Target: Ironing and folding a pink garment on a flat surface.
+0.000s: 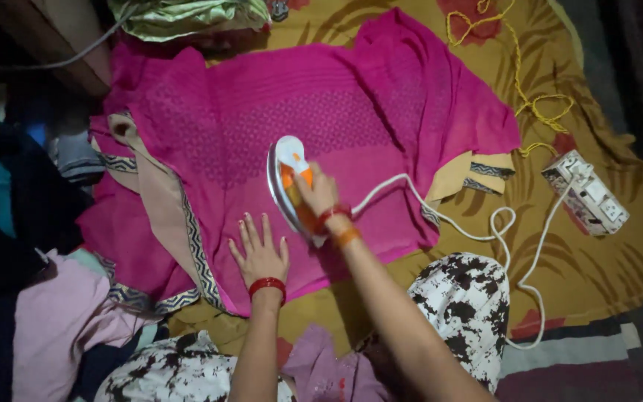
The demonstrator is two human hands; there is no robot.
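Pink garment point(321, 112) lies spread mid-floor; right hand point(315, 192) grips the iron point(289, 182), mid-press. Left hand point(259, 253), fingers splayed, flattens cloth at seven o'clock. Next stroke needs smooth fabric ahead, I'd judge.

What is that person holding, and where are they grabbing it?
The right hand grips the iron by its orange handle. The left hand holds nothing; it lies flat on the pink cloth.

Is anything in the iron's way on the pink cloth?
Nothing visible: the pink patterned cloth ahead of the white-and-orange iron is bare. The left hand lies flat beside it; the right hand grips the handle.
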